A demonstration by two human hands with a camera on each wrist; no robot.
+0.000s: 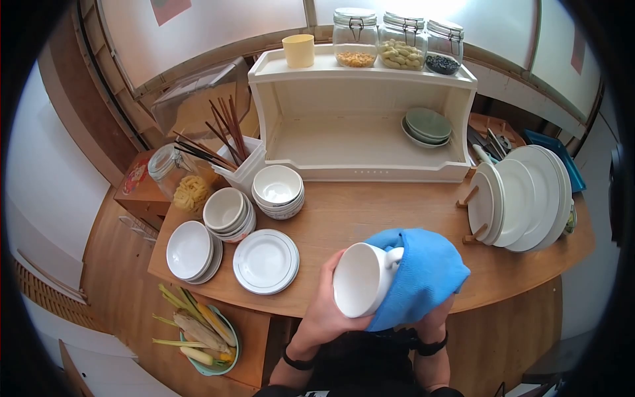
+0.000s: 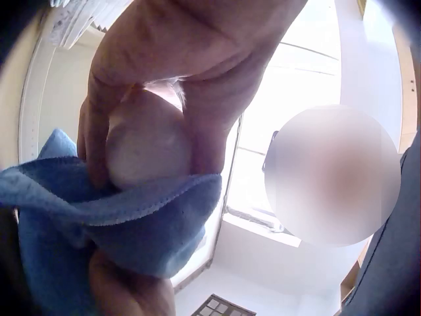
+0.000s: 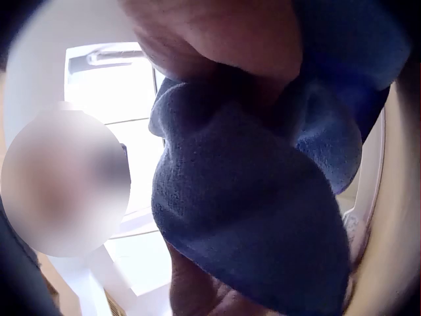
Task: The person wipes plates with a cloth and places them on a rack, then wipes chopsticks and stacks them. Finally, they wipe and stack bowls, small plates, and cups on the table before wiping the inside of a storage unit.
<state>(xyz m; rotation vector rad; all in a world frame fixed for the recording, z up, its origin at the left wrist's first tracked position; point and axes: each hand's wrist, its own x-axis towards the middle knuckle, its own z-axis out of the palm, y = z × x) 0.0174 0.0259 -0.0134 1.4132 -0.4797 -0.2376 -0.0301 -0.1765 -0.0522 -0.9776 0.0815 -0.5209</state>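
A white cup with a handle is tilted in the left hand, whose thumb and fingers curl round its left side; its mouth faces left and up. A blue cloth lies against the cup's right side, by the handle. The right hand grips the cloth from below and behind, its fingers mostly covered. In the left wrist view, the cup shows between thumb and fingers above the cloth. Folds of the cloth hang under the right hand in the right wrist view.
Stacked bowls, plates and chopsticks in a white holder stand at left. A white shelf with jars is behind. Racked plates stand at right; a vegetable basin is lower left.
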